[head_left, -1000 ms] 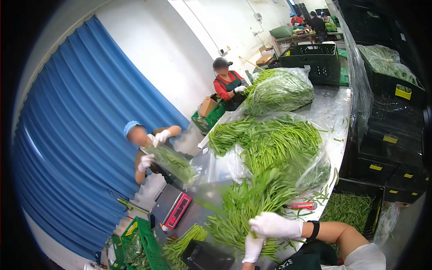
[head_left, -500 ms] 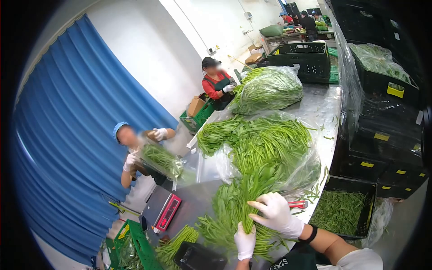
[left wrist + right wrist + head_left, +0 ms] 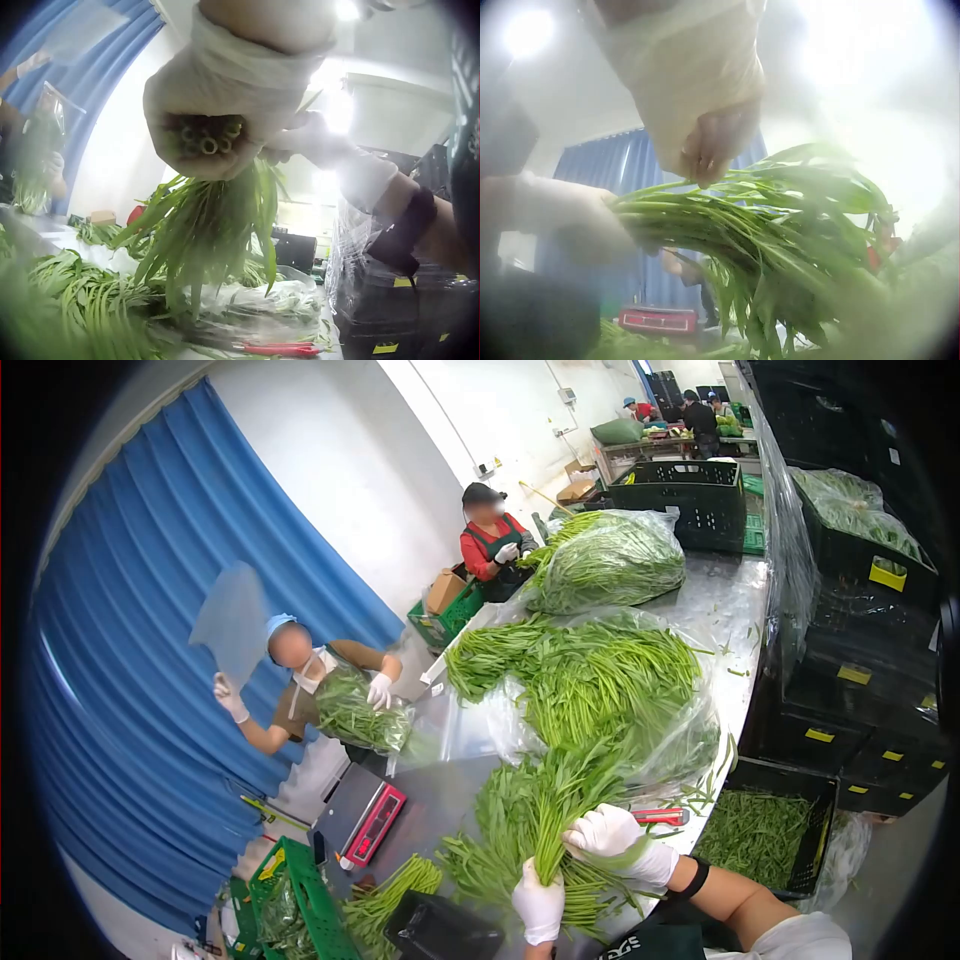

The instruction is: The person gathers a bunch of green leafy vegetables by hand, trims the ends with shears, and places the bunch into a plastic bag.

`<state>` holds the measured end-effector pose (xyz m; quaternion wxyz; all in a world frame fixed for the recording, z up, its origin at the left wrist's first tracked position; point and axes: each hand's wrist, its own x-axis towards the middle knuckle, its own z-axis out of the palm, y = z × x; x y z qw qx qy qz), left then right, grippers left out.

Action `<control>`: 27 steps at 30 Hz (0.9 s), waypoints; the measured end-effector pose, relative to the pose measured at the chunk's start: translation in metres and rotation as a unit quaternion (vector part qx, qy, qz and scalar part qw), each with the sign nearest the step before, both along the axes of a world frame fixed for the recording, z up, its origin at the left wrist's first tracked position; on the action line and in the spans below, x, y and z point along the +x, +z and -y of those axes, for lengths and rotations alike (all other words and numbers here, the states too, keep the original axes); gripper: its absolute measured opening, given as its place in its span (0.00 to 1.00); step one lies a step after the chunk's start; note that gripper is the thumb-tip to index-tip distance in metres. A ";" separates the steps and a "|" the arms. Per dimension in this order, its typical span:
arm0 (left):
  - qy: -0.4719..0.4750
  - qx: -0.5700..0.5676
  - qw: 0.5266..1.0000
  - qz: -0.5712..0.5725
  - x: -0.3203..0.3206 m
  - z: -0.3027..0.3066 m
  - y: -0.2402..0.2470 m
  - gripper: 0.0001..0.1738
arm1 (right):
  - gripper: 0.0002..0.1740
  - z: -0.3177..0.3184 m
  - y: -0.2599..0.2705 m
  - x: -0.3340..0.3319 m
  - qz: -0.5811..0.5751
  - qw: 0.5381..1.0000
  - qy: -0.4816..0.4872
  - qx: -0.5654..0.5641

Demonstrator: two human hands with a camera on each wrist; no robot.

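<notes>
White gloves cover both hands. The left hand (image 3: pixel 538 903) grips a bunch of leafy green stems (image 3: pixel 552 825) near the cut ends; in the left wrist view, hollow stem ends show inside the curled left hand (image 3: pixel 217 112). Close beside the bunch, the right hand (image 3: pixel 620 842) has its fingertips together at a stem, with a long leaf under the hand. In the right wrist view the right hand (image 3: pixel 705 105) pinches at the upper edge of the bunch (image 3: pixel 727 225). Loose greens (image 3: pixel 490 800) lie under and behind the bunch.
A red cutter (image 3: pixel 662 816) lies right of the hands. A black tray (image 3: pixel 440 928), a stem pile (image 3: pixel 400 885) and a red scale (image 3: pixel 372 825) are at left. Across the table, a person (image 3: pixel 325 680) holds bagged greens. A black crate (image 3: pixel 770 830) stands at right.
The right hand has gone from spread fingers to fingertips drawn together beside the bunch. The left hand keeps its grip. Across the table, the person has raised a clear sheet or bag.
</notes>
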<state>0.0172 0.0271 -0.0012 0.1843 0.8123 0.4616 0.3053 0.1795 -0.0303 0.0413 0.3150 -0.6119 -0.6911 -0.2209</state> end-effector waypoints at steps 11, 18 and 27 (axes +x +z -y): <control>-0.025 -0.020 0.998 0.062 0.006 -0.004 0.018 0.18 | 0.10 0.036 -0.047 0.077 -0.795 0.492 -0.028 0.353; -0.081 0.182 0.978 -0.057 0.040 0.006 0.017 0.28 | 0.28 0.010 -0.045 -0.024 -0.758 0.604 0.236 -0.072; -0.247 -0.343 0.902 0.085 -0.006 0.024 0.012 0.35 | 0.16 0.016 -0.052 -0.001 -0.874 0.358 0.290 -0.154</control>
